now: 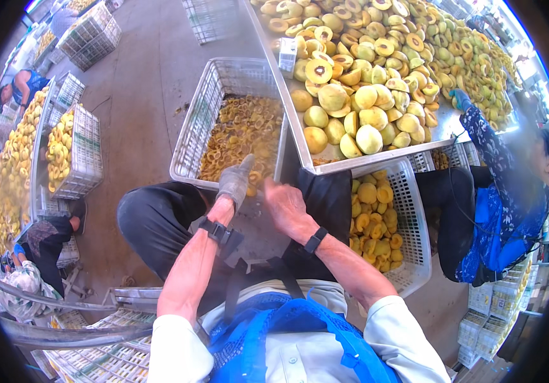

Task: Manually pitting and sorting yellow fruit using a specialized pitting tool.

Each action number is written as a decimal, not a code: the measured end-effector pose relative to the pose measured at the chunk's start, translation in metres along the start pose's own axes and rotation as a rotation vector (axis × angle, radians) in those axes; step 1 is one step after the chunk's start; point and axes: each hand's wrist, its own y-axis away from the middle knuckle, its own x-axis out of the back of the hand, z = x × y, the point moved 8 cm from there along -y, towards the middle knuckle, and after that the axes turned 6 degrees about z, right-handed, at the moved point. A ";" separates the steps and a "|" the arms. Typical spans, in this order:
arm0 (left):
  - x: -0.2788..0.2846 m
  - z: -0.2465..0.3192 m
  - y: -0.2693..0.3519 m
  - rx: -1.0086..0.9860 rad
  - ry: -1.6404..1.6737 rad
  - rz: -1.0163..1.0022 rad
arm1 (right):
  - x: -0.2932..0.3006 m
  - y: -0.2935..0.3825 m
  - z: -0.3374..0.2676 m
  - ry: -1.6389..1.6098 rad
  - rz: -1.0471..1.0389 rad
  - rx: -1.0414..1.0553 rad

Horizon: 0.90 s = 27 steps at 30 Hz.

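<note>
My left hand, in a greyish glove, is over the near rim of a white plastic crate, its fingers pointing into the crate. Small cut yellow fruit pieces with brown centres lie in there. Just to the right is my bare right hand, fingers curled; whether either hand holds something is too blurred to tell. Ahead on the right, a metal-edged table bears a heap of halved yellow peaches. Below its edge, by my right leg, another white crate holds peach halves.
A co-worker sits at the right, one gloved hand on the heap. A small white carton stands at the table's left edge. At the far left are another peach-laden table, crates and several people. Metal rails and crates lie behind me.
</note>
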 end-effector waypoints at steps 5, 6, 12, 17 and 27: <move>0.015 0.016 -0.017 -0.326 -0.606 0.106 | -0.013 -0.013 0.000 0.071 0.048 0.016; 0.018 0.013 -0.020 -0.286 -0.584 0.126 | -0.016 -0.016 0.004 0.093 0.060 0.001; 0.046 -0.037 -0.031 0.167 0.272 0.114 | -0.027 -0.022 0.036 0.074 -0.064 -0.121; 0.028 -0.022 -0.014 0.194 0.687 -0.187 | -0.056 -0.016 0.043 0.029 -0.117 -0.036; 0.023 0.022 0.010 -0.007 0.702 -0.366 | -0.052 -0.010 0.036 0.016 -0.094 -0.053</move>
